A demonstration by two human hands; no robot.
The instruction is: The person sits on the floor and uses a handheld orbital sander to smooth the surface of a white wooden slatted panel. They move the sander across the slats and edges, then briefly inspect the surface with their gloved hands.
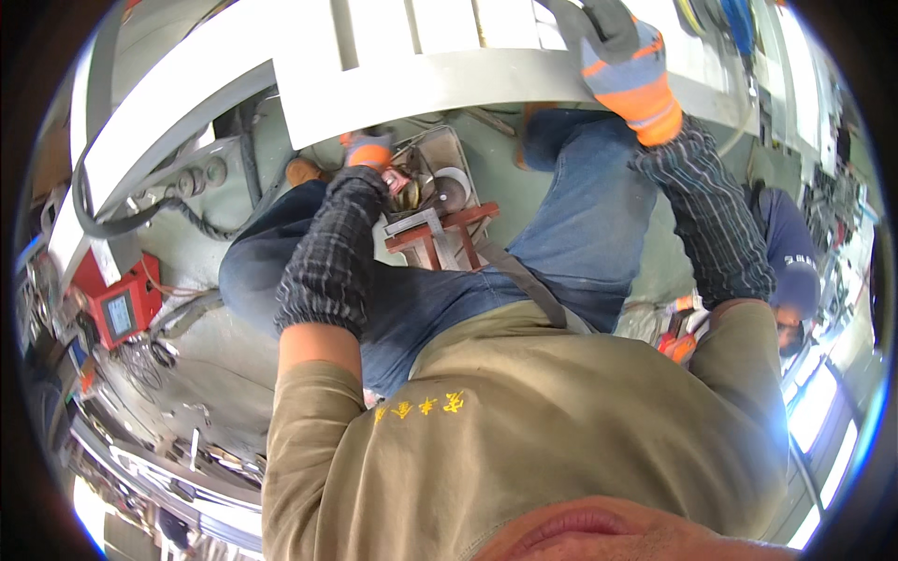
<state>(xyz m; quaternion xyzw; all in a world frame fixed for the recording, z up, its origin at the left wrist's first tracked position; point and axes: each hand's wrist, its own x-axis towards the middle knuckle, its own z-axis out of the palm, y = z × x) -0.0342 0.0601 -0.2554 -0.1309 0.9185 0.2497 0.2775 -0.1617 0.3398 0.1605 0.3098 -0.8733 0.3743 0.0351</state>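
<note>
My left hand, in an orange and grey glove, reaches down beside a metal tool tray on the floor between my legs. Its fingers are mostly hidden below the edge of the bench-high metal frame, so their grip does not show. Grinding discs and a pinkish-red object lie in the tray near that hand. Across the tray's near end sit a reddish-brown bracket and a metal square. Up on the frame, my gloved right hand is closed around a grey thing, its kind unclear.
Black cables hang and run on the left. A red machine with a small screen stands there on the floor. At the right, another person in dark blue is low down near tools. A blue tool with a hose lies at the upper right.
</note>
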